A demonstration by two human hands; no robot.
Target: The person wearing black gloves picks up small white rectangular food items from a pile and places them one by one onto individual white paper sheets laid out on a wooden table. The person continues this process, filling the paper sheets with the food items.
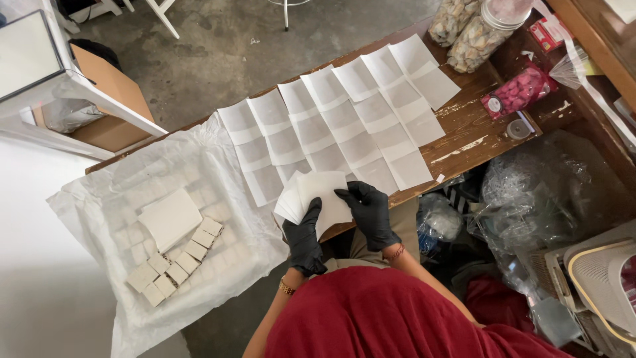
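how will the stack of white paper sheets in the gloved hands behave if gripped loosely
The stack of white paper sheets is already fanned out, so sheets would probably slide apart. They look thin, likely light and floppy. Left hand and right hand both support it.

A: Stack of white paper squares (318,195): count not readable, since the sheets overlap and the gloved left hand (303,240) and right hand (368,213) cover the lower corners.

B: Jars (474,26) at the top edge?

A: Cut off by the frame; contents too blurred to identify. The white basket (606,285) runs off the right edge.

B: The small tiles (179,264) on the white sheet (99,199)?

A: Material cannot be told. The near edge of the wooden table (464,126) is hidden behind the hands and red garment (397,318).
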